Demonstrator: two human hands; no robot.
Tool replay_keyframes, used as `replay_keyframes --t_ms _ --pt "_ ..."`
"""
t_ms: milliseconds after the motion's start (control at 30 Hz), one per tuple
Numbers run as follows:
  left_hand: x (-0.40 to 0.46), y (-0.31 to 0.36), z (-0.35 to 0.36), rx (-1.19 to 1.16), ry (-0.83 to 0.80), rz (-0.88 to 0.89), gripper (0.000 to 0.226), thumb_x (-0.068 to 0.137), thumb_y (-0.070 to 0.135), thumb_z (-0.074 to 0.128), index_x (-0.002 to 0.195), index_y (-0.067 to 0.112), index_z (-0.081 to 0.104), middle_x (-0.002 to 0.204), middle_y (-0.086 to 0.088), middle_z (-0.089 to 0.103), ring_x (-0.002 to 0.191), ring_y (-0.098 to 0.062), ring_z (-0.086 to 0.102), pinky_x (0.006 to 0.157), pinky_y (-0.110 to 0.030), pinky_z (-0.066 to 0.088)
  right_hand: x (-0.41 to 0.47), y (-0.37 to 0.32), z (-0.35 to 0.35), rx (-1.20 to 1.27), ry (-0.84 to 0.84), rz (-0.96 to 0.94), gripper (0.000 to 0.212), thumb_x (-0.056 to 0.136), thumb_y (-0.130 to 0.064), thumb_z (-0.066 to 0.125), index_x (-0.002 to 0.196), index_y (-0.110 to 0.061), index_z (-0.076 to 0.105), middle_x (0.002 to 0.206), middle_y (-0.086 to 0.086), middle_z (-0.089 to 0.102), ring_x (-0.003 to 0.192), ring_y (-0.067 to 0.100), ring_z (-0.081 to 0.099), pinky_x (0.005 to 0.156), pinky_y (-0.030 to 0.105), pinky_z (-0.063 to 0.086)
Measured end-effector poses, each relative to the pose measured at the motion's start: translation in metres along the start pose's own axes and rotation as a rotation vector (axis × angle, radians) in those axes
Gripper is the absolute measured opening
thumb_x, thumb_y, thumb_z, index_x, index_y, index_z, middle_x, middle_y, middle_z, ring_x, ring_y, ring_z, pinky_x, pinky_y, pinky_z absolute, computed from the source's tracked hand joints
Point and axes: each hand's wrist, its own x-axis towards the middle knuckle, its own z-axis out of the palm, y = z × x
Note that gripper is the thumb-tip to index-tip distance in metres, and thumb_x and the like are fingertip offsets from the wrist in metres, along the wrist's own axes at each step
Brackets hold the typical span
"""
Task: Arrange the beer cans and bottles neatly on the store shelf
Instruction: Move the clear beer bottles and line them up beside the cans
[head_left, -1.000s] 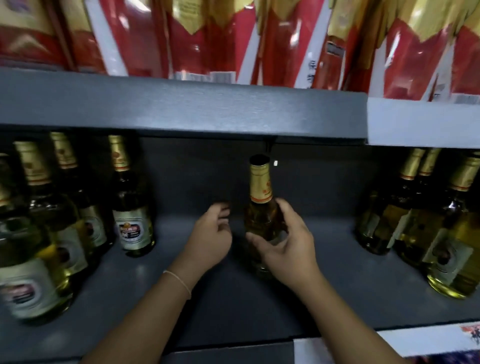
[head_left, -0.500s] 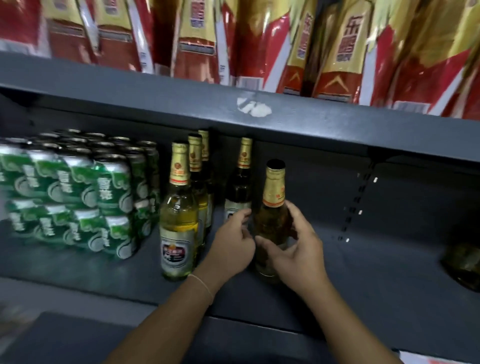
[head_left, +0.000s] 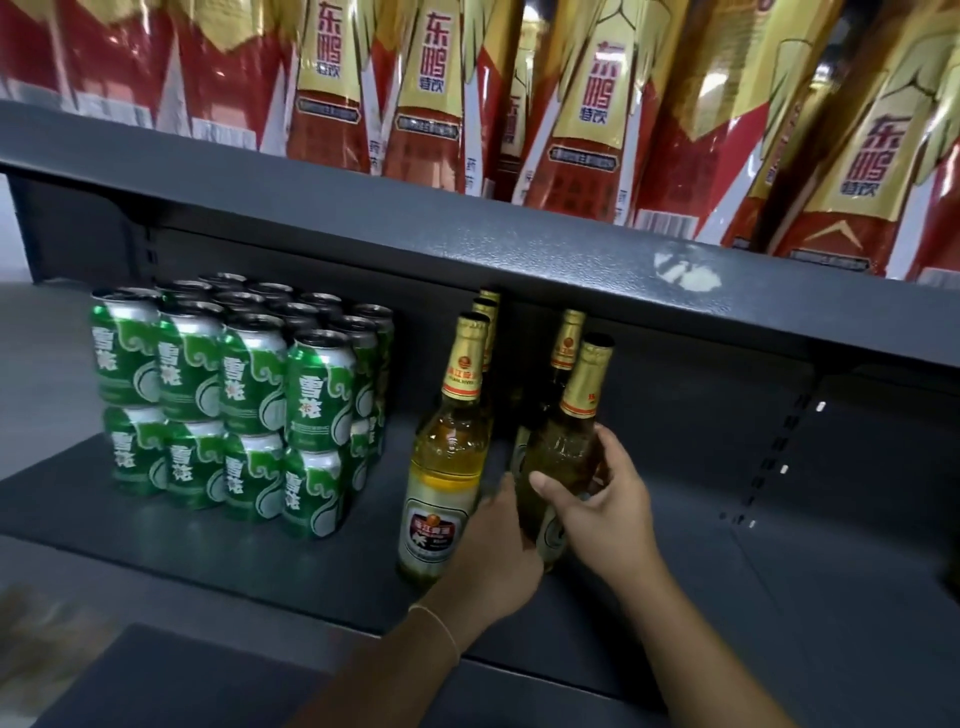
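A clear beer bottle (head_left: 569, 441) with a gold foil neck stands on the dark grey shelf (head_left: 779, 571), tilted slightly right. My right hand (head_left: 597, 499) grips its body from the right. My left hand (head_left: 493, 561) holds its lower part from the left, fingers hidden behind the glass. Just to the left stands another bottle (head_left: 447, 467) with a red and white label, at the front of a row. Further bottles (head_left: 566, 343) stand behind. A two-layer block of green cans (head_left: 244, 405) fills the shelf's left.
Red and gold drink packs (head_left: 582, 114) line the upper shelf, whose front edge (head_left: 467, 239) hangs low over the bottle necks. Right of the held bottle the shelf floor is bare up to a dark object (head_left: 953, 577) at the frame's right edge.
Both hands have carried the bottle leftward along the shelf, from the open middle to beside the row of bottles near the green cans. My left hand now holds the bottle's lower part.
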Motion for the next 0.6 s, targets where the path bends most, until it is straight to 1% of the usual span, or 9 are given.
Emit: replay_keyframes --t_ms 100,167,267,333,400,500,600 --pt "0.005 -0.005 0.005 0.036 -0.011 -0.015 0.071 0.094 0.014 0.047 0.152 0.015 0.007 0.155 -0.002 0.025 0.141 -0.015 0.025 0.108 -0.018 0.019 0.007 0.002 0.005 -0.011 0.004 -0.006 0.057 0.076 -0.014 0.084 0.124 -0.027 0.056 0.103 -0.01 0.074 0.095 0.004 0.07 0.089 0.037 0.059" --pt "0.008 -0.008 0.008 0.052 -0.02 -0.025 0.071 0.093 0.015 0.048 0.152 0.016 0.009 0.155 -0.001 0.025 0.142 -0.015 0.024 0.108 -0.018 0.017 0.011 0.003 0.007 -0.025 0.005 -0.005 0.052 0.076 -0.017 0.085 0.118 -0.031 0.058 0.1 -0.01 0.074 0.091 0.004 0.07 0.087 0.038 0.059" --pt "0.012 -0.016 0.016 0.054 -0.024 -0.022 0.072 0.089 0.015 0.052 0.15 0.02 0.014 0.15 0.002 0.032 0.139 -0.014 0.03 0.105 -0.016 0.018 0.017 0.007 0.007 -0.04 0.011 0.008 0.045 0.075 -0.021 0.085 0.108 -0.036 0.059 0.097 -0.013 0.074 0.089 0.003 0.071 0.086 0.038 0.059" --pt "0.015 -0.02 0.02 0.054 -0.025 -0.035 0.074 0.09 0.018 0.053 0.151 0.019 0.01 0.151 0.002 0.03 0.14 -0.015 0.029 0.105 -0.016 0.018 0.02 0.009 0.007 -0.04 0.019 0.013 0.045 0.073 -0.022 0.086 0.108 -0.035 0.06 0.098 -0.012 0.074 0.09 0.002 0.07 0.087 0.038 0.059" --pt "0.019 -0.025 0.026 0.055 -0.02 -0.056 0.075 0.094 0.026 0.051 0.153 0.02 0.004 0.154 -0.001 0.026 0.14 -0.015 0.028 0.108 -0.02 0.021 0.022 0.012 0.007 -0.05 0.025 0.001 0.047 0.072 -0.025 0.087 0.107 -0.037 0.059 0.1 -0.012 0.074 0.092 0.001 0.069 0.088 0.035 0.058" --pt "0.025 -0.033 0.032 0.074 -0.006 -0.064 0.074 0.095 0.038 0.048 0.152 0.02 0.005 0.153 -0.004 0.027 0.14 -0.017 0.029 0.111 -0.025 0.024 0.024 0.017 0.007 -0.041 0.015 -0.011 0.049 0.071 -0.029 0.088 0.109 -0.04 0.058 0.104 -0.01 0.072 0.096 0.002 0.068 0.09 0.036 0.057" --pt "0.029 -0.039 0.037 0.068 -0.013 -0.075 0.076 0.094 0.042 0.05 0.152 0.02 0.006 0.154 -0.004 0.027 0.141 -0.018 0.028 0.114 -0.029 0.024 0.023 0.021 0.006 -0.029 -0.016 -0.033 0.053 0.072 -0.035 0.086 0.117 -0.036 0.058 0.112 -0.007 0.07 0.103 0.005 0.067 0.092 0.036 0.056"
